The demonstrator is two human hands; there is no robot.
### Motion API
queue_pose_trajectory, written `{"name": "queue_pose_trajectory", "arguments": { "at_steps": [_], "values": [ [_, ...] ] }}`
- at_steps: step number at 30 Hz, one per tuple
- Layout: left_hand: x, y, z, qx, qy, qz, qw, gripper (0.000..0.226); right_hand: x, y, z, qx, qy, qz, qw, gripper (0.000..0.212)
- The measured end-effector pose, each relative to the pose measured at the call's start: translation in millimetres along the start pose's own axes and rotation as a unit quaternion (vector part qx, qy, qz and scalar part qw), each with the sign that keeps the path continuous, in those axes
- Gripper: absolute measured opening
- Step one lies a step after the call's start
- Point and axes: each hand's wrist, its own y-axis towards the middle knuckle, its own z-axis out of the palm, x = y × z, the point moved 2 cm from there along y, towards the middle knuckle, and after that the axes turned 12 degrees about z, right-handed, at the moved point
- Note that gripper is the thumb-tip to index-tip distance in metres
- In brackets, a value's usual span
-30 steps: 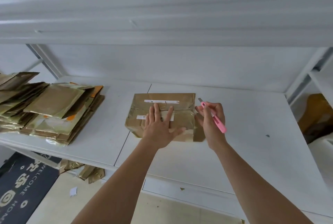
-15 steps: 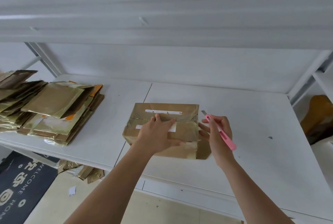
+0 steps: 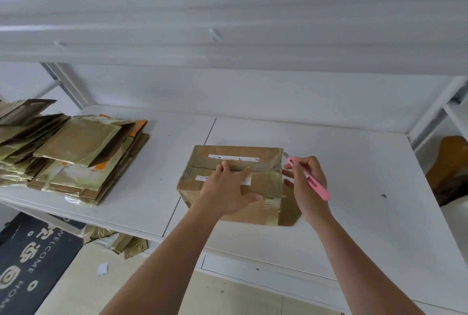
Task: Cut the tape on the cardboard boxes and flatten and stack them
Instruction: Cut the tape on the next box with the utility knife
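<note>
A taped brown cardboard box [image 3: 263, 160] with two white label strips stands on the white shelf [image 3: 354, 188], near its front edge. My left hand [image 3: 228, 188] lies flat on the box's top, fingers spread toward the far side. My right hand [image 3: 306, 183] grips a pink box cutter [image 3: 310, 179] just beside the box's right edge, its short blade pointing up and left at the top right corner. A pile of flattened boxes [image 3: 76, 147] lies on the shelf to the left.
An upper shelf board [image 3: 228, 11] overhangs the work area. Scraps of cardboard [image 3: 114, 238] lie on the floor under the shelf, beside a dark welcome mat [image 3: 33, 261]. A brown object [image 3: 450, 170] sits past the shelf's right upright.
The box has been pulled toward the shelf's front edge under my left hand. My right hand with the cutter has followed it, staying by the box's right edge.
</note>
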Motion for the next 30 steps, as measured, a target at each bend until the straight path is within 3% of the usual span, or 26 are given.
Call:
{"name": "queue_pose_trajectory", "arguments": {
  "at_steps": [13, 21, 25, 30],
  "values": [
    [-1, 1, -2, -0.001, -0.014, -0.005, 1.0, 0.086, -3, -2, 5, -0.008, 0.053, 0.032, 0.998, 0.009],
    [0, 1, -2, 0.007, -0.017, -0.007, 1.0, 0.087, 5, -7, -5, 0.017, 0.016, 0.024, 0.999, 0.019],
    [-2, -1, -2, 0.005, -0.023, -0.009, 1.0, 0.087, 9, -16, -7, 0.023, -0.028, -0.006, 0.999, 0.011],
    [-5, -3, -5, 0.002, -0.03, -0.017, 0.999, 0.086, 17, -32, -9, 0.044, -0.083, -0.054, 0.994, 0.017]
  ]
}}
